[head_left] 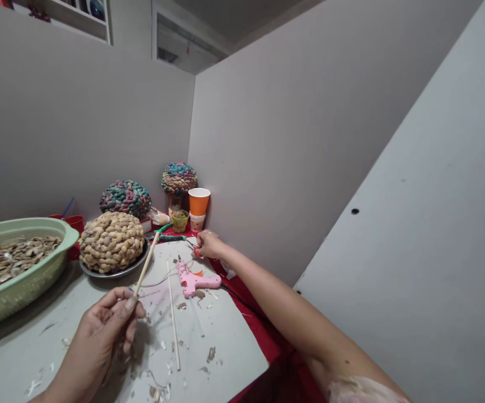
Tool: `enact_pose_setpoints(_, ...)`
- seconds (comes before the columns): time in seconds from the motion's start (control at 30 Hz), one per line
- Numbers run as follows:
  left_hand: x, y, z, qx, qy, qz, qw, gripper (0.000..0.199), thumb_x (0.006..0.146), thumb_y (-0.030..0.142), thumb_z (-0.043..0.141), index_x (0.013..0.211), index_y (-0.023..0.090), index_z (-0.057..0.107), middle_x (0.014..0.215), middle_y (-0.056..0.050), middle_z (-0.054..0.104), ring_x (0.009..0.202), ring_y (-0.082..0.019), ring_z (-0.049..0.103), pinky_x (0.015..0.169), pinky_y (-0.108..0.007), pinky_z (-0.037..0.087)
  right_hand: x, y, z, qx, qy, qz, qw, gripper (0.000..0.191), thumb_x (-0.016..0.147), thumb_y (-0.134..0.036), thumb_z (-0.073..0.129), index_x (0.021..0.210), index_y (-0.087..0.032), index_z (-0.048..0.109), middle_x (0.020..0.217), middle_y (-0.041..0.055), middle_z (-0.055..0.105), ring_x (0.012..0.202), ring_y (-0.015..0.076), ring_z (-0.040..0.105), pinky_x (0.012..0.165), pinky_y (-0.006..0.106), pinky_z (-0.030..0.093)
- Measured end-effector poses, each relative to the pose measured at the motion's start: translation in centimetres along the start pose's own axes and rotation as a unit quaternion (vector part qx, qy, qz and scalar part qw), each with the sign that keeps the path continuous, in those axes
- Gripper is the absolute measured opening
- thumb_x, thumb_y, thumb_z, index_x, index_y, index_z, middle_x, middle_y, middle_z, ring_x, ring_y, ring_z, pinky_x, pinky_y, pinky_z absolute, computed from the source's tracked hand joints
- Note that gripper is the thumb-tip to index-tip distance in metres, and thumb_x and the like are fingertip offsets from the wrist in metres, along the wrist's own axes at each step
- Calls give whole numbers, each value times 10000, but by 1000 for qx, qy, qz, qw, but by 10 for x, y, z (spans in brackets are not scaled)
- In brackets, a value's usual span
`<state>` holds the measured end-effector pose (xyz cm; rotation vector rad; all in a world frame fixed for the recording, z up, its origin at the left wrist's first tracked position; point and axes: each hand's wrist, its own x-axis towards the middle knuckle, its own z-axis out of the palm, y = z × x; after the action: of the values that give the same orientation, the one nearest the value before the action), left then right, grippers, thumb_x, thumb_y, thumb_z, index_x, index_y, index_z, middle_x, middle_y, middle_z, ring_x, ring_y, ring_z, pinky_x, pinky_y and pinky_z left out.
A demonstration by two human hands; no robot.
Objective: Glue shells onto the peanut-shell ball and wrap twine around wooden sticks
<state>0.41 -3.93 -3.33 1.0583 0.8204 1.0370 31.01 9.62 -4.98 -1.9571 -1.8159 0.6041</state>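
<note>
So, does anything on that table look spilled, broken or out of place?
Yes, it looks messy: pale and brown scraps lie strewn loose over the white tabletop, around and in front of the pink glue gun, which lies on its side. Nothing looks clearly broken.

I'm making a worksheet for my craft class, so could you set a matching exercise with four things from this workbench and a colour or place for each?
Things
1. Glue gun
2. Thicker stick
3. Beige knobbly ball
4. Large plastic colander

Colours and places
A. Sitting in a metal bowl
B. Pale green, holding flat brown pieces
C. Pink, lying on the table
D. Held in the left hand

Right pairs: 1-C, 2-D, 3-A, 4-B
</note>
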Motion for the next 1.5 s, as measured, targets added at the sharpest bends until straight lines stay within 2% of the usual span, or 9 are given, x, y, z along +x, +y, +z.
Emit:
enact_pose_setpoints(0.23,3,-4,-2,-5,11,-10,1000,291,775,385,723,910,189,556,702,14,647,426,-50,407,379,-149,373,7,1,6,15,-77,36,996,316,930,-312,578,1203,-155,563,1196,89,590,998,227,618,832,422,534)
enact_pose_setpoints(0.5,6,-11,-5,-6,14,-36,999,297,757,399,738,878,179,579,682,18,638,416,-48,391,394,-174,406,10,-5,-8,19,-146,40,988,301,932,-303,576,1193,-153,567,1175,89,600,974,214,625,814,409,542)
enact_pose_setpoints(0.7,8,-14,-10,-16,24,-35,999,255,795,374,708,903,180,582,694,15,640,424,-44,388,397,-163,387,-4,-23,-15,-9,-90,-77,993,245,931,-292,573,1122,-143,609,1079,68,640,895,185,636,766,344,538)
enact_pose_setpoints(0.8,9,-15,-10,-26,26,-25,999,269,781,367,723,918,189,574,688,17,640,438,-56,409,398,-169,393,-21,-42,-5,-21,-86,-168,982,196,859,-265,651,1018,-156,686,868,10,681,762,135,622,656,218,469)
enact_pose_setpoints(0.93,8,-14,-8,-23,39,-16,999,283,772,374,730,917,189,571,703,4,658,431,-52,410,391,-159,372,-43,-65,14,-63,-98,-246,962,221,717,-254,758,931,-206,734,785,-12,687,721,140,595,598,212,382)
enact_pose_setpoints(1.07,7,-16,-8,-8,27,-7,1000,260,790,380,710,893,185,572,704,4,659,427,-49,404,395,-158,359,-45,-75,17,-110,-47,-236,964,54,744,-171,678,775,-190,717,803,19,707,753,164,605,602,229,352)
enact_pose_setpoints(1.2,8,-18,-7,10,22,5,1000,274,782,394,714,880,182,572,687,13,648,424,-47,395,386,-151,333,-26,-70,-8,-128,69,-150,978,167,882,-190,517,908,-180,682,938,72,715,819,182,636,642,237,388)
enact_pose_setpoints(1.33,9,-16,-2,7,28,10,1000,277,779,400,715,860,174,577,693,2,653,437,-51,400,391,-149,352,-18,-56,-38,-141,186,-43,971,231,899,-148,469,1057,-107,633,1015,208,686,912,284,649,720,320,424)
enact_pose_setpoints(1.5,7,-10,0,-28,2,-10,1000,236,801,371,697,818,159,593,667,4,622,426,-42,384,384,-143,341,-55,-60,-26,-96,208,-109,967,243,941,-207,443,999,-143,671,1022,154,700,935,267,646,778,330,433)
